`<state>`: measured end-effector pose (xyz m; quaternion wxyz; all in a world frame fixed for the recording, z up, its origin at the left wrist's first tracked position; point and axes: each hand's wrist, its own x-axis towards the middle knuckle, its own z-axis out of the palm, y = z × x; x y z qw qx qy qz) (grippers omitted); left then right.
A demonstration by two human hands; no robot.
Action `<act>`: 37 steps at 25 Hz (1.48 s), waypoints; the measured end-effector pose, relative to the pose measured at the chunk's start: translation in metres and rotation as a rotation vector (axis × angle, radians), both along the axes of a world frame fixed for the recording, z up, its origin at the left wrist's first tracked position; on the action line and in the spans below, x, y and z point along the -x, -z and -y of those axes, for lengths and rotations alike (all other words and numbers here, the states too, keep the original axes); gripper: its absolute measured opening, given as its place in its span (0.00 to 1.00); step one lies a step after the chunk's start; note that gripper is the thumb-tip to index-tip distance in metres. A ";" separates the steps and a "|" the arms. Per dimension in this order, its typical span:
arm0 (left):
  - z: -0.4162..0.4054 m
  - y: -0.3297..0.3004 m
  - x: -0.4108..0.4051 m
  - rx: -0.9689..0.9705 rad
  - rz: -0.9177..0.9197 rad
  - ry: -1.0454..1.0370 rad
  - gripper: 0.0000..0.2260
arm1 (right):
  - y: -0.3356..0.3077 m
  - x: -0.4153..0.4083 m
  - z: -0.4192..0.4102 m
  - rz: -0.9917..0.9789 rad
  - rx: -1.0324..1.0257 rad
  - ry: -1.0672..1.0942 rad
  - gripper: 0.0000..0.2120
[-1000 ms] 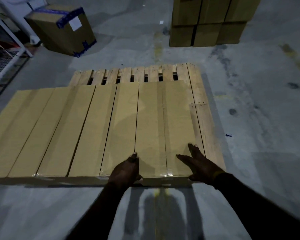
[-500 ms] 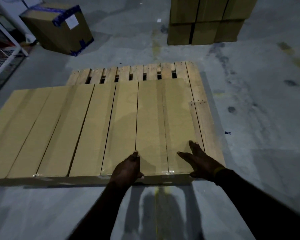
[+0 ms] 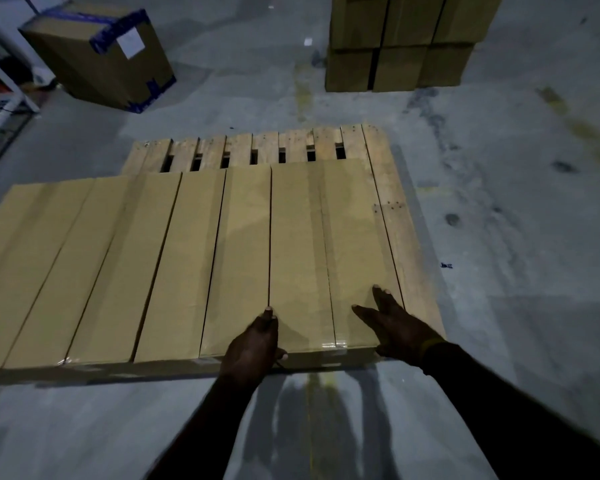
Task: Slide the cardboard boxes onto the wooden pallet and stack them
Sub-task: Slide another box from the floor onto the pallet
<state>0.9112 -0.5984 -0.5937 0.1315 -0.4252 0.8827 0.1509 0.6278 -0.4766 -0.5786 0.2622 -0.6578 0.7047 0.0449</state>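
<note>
Grey concrete floor (image 3: pixel 499 237) spreads around us, stained here and there. On it lies the wooden pallet (image 3: pixel 388 188), and a row of long flat cardboard boxes (image 3: pixel 187 258) sits side by side across it, the leftmost ones seeming to reach past the pallet's left edge. A strip of slats shows bare at the far end and 1 plank shows along the right side.

Our hands are on the rightmost box (image 3: pixel 329 244), at its near end. The left hand (image 3: pixel 253 344) rests on top with its fingers straight along the seam with the neighbouring box and its thumb hooked over the near edge. The right hand (image 3: pixel 395 327) lies flat at the near right corner, fingers spread and straight. Neither grip is closed; both hands are open and pressing.

We judge the step to be squaring this box in the row. To do it well, we would push evenly from both hands so the long box travels straight, not pivoting, keep it tight against its neighbour, and stop once its ends line up with the others. Uneven pressure could skew it towards the bare plank on the right.

Further off stand a stack of boxes (image 3: pixel 406 46) and a blue-taped box (image 3: pixel 101 53) beside a white rack (image 3: pixel 4 98).
</note>
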 end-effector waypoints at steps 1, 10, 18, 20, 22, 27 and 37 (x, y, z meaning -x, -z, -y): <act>-0.003 -0.002 -0.001 -0.011 0.001 -0.001 0.37 | -0.004 -0.004 -0.004 0.009 -0.008 0.022 0.45; -0.080 -0.068 0.090 0.002 -0.099 0.095 0.29 | -0.063 -0.011 -0.053 0.039 0.051 0.286 0.31; -0.242 -0.130 0.220 0.068 -0.149 0.157 0.30 | -0.128 0.087 -0.230 -0.047 0.167 0.525 0.29; -0.309 -0.143 0.257 0.065 -0.158 0.213 0.30 | -0.138 0.120 -0.306 -0.077 0.189 0.570 0.29; -0.379 -0.151 0.296 0.027 -0.159 0.229 0.31 | -0.146 0.153 -0.388 -0.124 0.173 0.613 0.29; -0.545 -0.164 0.387 -0.008 -0.173 0.239 0.31 | -0.156 0.226 -0.559 -0.231 0.261 0.726 0.24; -0.741 -0.161 0.431 -0.181 -0.078 0.192 0.32 | -0.153 0.265 -0.759 -0.173 0.062 0.832 0.31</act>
